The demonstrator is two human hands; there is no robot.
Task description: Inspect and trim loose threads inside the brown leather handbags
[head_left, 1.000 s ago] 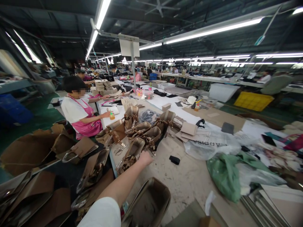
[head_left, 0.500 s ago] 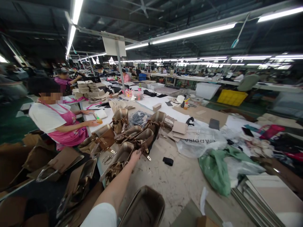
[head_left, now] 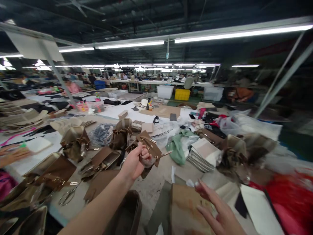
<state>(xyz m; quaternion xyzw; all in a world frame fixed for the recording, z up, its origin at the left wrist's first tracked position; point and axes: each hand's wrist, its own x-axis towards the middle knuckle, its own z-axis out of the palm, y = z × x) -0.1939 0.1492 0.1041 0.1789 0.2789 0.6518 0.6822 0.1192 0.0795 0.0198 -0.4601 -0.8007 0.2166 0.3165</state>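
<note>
My left hand point(head_left: 135, 162) is closed round the top of a brown handbag point(head_left: 149, 147) with gold fittings and holds it up above the worktable point(head_left: 149, 191). My right hand point(head_left: 216, 210) comes in at the lower right, fingers spread and holding nothing, above a flat piece of brown card point(head_left: 184, 204). More brown handbags point(head_left: 73, 142) lie bunched to the left of the held one. A pair of scissors point(head_left: 67, 195) lies near the table's left edge.
A green plastic bag point(head_left: 178, 147) and a white printed bag point(head_left: 163, 130) lie behind the held bag. A stack of flat pale boards point(head_left: 204, 151) sits right of centre, with red fabric point(head_left: 290, 195) at the far right. Other people work at distant tables.
The view has swung to the right. My left hand has closed on a brown handbag and lifted it off the pile. My right hand has come into view.
</note>
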